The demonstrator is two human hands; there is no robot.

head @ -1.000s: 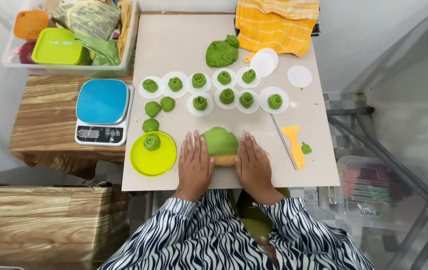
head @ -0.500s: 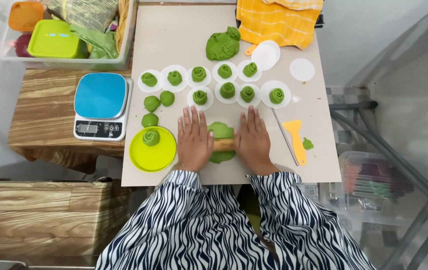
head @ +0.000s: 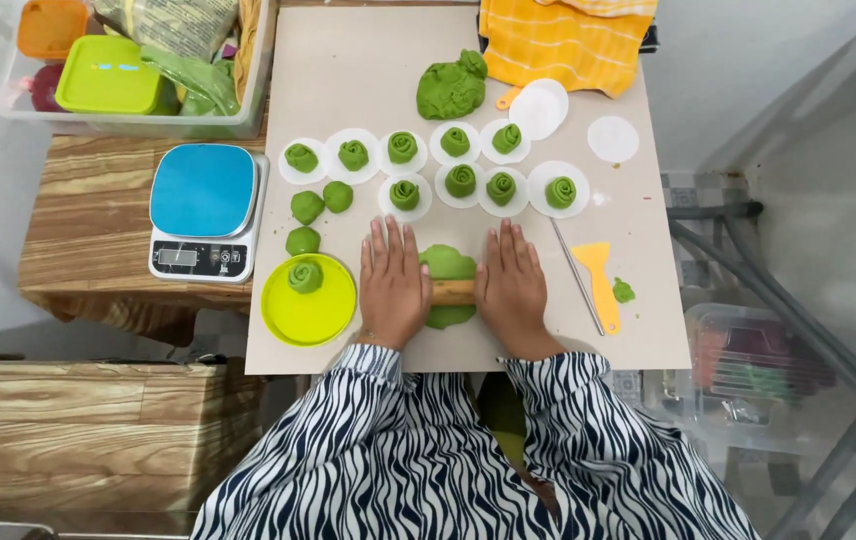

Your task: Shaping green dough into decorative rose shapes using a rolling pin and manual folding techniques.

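Beige tabletop [head: 368, 70] carries the work, and the step in hand looks like rolling a piece of green dough [head: 448, 264] flat. It lies just below the rows of dough rosettes [head: 461, 180], under a wooden pin [head: 453, 292]. Left hand [head: 393, 283] and right hand [head: 513, 285] lie flat, fingers spread, palms pressing the pin ends. Next move probably needs even pressure.

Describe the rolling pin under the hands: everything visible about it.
Only a short middle stretch of the rolling pin shows: a pale wooden cylinder lying level, crosswise on the flattened green dough. The left hand and right hand press flat over its two ends, hiding them. It lies on the beige board.
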